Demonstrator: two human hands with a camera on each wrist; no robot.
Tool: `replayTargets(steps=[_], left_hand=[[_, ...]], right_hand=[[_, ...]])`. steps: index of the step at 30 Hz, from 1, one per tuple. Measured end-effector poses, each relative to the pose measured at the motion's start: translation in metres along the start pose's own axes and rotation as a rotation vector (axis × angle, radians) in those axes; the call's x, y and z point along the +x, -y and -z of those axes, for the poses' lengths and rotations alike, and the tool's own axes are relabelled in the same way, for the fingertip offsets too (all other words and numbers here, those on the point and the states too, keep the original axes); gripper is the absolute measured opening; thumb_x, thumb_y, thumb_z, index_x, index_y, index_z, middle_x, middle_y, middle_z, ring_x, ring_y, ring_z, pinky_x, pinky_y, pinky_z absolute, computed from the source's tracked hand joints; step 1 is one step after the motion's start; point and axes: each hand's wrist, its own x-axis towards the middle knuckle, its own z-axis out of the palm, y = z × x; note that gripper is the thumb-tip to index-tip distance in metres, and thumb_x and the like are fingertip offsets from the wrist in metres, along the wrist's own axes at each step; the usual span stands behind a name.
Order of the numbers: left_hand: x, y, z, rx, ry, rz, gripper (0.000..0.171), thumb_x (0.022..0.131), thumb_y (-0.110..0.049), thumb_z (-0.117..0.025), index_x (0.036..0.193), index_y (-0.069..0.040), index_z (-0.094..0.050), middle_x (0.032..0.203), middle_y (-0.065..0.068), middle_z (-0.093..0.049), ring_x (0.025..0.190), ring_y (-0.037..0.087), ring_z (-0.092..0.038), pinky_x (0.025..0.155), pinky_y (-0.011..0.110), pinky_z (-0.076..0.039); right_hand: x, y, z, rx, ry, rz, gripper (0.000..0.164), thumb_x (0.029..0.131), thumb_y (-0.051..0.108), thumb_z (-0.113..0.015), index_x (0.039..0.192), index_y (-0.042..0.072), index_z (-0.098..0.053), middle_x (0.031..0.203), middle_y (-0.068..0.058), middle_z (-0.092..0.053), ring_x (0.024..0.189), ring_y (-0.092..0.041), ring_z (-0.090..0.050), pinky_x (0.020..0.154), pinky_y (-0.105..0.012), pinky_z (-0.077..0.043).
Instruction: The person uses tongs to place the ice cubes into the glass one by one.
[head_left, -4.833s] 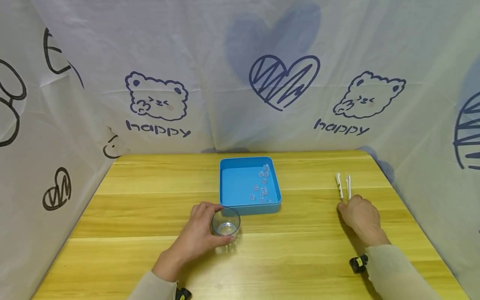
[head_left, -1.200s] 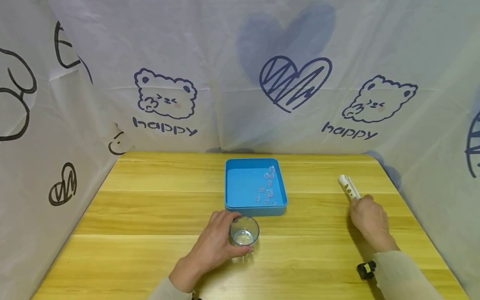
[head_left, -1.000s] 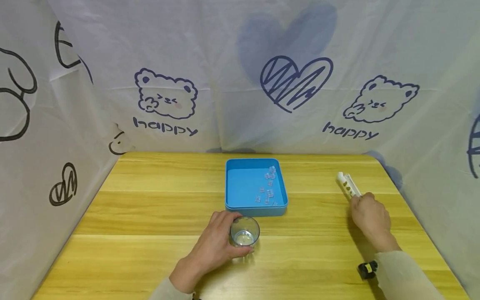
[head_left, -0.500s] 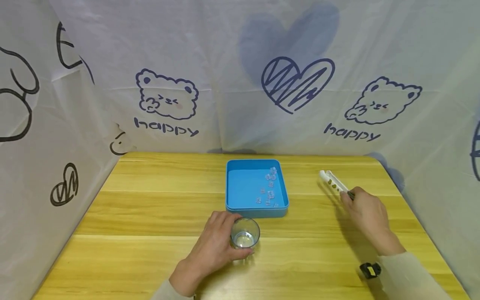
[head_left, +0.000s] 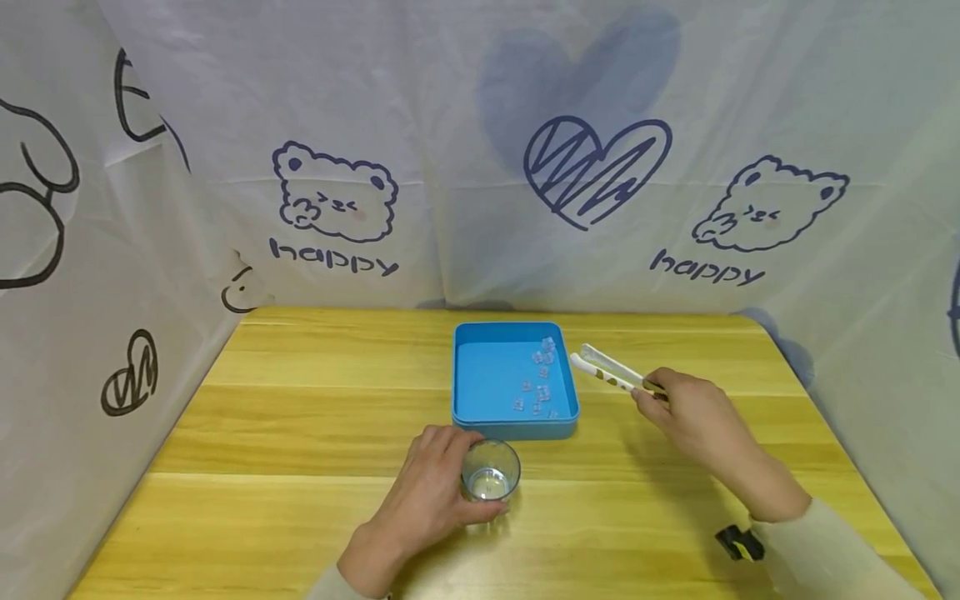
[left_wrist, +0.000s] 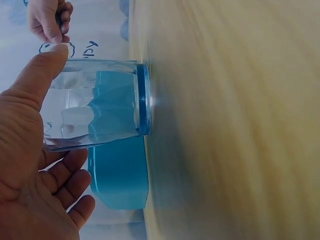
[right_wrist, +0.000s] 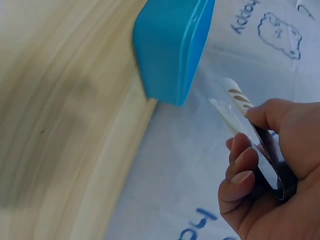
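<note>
My left hand [head_left: 427, 492] holds a clear drinking glass [head_left: 491, 471] upright on the table, thumb on the near side and fingers behind. In the left wrist view the glass [left_wrist: 95, 105] stands with its base on the wood. My right hand [head_left: 697, 417] grips a pair of tongs [head_left: 611, 371] with white slotted ends and a dark metal spring. Their tips are apart, just right of the blue tray [head_left: 461, 417]. Several small clear cubes [head_left: 543, 392] lie along the tray's right side. The right wrist view shows thumb and fingers around the tongs [right_wrist: 272, 155].
The wooden table [head_left: 262, 433] carries the tray near its back middle, with the glass close to the tray's front wall. A white printed cloth [head_left: 450, 150] hangs behind the table and along both sides.
My right hand has lifted the tongs off the table's right side and swung them left to the tray. Earlier, the left hand shifted the glass slightly right; lately it has stayed still.
</note>
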Motion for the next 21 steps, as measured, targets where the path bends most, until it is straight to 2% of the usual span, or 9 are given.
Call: replayTargets(steps=[9,21], left_hand=[[0.002,-0.001,0.003,0.098,0.017,-0.038,0.085,0.070,-0.064,-0.091,0.130,-0.010,-0.064,0.121,0.000,-0.065,0.113,0.022,-0.053,0.104,0.045,-0.045],[0.002,0.000,0.005,-0.004,0.066,0.028,0.086,0.071,-0.060,-0.093,0.134,-0.012,-0.061,0.125,0.000,-0.063,0.115,0.021,-0.050,0.104,0.046,-0.043]], right_hand=[[0.009,0.019,-0.005,-0.044,0.046,0.083,0.022,0.101,0.024,-0.069,0.100,0.003,-0.069,0.071,0.002,-0.057,0.057,-0.011,-0.046,0.052,-0.026,-0.040],[0.019,0.027,-0.010,-0.054,0.110,0.139,0.015,0.100,0.022,-0.070,0.094,0.008,-0.068,0.070,0.004,-0.054,0.060,-0.012,-0.045,0.053,-0.027,-0.039]])
